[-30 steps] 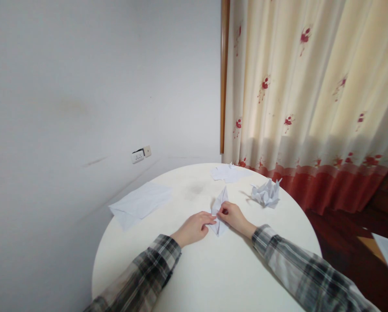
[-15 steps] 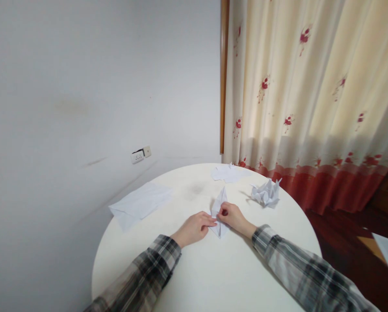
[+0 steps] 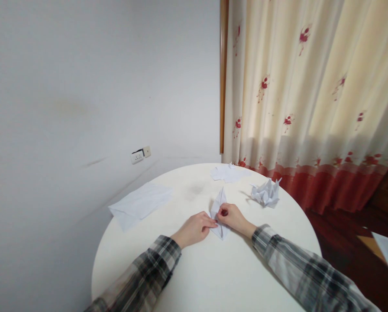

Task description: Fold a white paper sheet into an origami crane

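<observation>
Paper [image 3: 218, 205] turned slightly on the desk [image 3: 213, 277]
Its near tip had swung right, suggesting adjustment; the left hand [image 3: 195, 227], half open, pressed its left edge, the right hand [image 3: 235, 217] pinched its middle.

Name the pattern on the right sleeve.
The right sleeve is black, grey and white plaid, clearest in the head view.

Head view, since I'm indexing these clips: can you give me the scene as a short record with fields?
left hand: fingers resting on the folded paper
right hand: fingers curled at the paper's right side; exact hold unclear
surface: round white table
left on table: flat paper sheets
right on table: cluster of pointed paper pieces
far edge: more paper
background: wall socket; flowered curtain with red hem
</observation>
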### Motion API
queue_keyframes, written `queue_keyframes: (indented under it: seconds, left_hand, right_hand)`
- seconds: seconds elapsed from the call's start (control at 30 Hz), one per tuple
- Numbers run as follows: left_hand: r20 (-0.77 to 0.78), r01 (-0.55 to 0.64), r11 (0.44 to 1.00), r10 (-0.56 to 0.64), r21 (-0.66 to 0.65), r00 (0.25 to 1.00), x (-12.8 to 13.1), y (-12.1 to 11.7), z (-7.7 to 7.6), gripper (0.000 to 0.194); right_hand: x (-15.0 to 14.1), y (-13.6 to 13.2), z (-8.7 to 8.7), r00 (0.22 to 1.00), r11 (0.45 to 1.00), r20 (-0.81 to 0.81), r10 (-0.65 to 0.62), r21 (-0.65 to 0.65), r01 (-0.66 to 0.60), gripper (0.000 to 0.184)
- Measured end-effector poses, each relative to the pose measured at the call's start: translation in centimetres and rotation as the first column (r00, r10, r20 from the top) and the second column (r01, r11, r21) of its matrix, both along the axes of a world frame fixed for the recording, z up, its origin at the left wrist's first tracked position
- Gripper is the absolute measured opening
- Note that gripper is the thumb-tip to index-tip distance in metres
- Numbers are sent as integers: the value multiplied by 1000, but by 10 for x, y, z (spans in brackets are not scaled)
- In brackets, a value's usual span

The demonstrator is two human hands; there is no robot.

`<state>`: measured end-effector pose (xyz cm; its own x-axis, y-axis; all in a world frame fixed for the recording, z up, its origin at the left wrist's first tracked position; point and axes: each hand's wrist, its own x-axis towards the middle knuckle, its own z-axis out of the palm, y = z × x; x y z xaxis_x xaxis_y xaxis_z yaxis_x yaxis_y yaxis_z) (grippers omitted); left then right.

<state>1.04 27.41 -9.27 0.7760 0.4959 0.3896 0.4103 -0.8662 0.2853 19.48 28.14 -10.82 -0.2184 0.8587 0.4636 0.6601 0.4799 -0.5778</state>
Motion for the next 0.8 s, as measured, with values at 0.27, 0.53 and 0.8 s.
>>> queue_keyframes:
  seconds: [0.27, 0.53, 0.8]
  left_hand:
    - [14, 1, 1000, -1, -6, 1000, 0, 0, -1, 44]
    - [16, 0, 999, 0, -33, 1000, 0, 1, -2, 46]
    - [24, -2, 999, 3, -48, 1000, 1, -2, 2, 45]
  right_hand:
    - [1, 2, -1, 998, 998, 8, -58, -14, 58, 30]
    - [2, 8, -5, 998, 998, 26, -64, -15, 64, 30]
    - [2, 7, -5, 998, 997, -12, -62, -35, 61, 30]
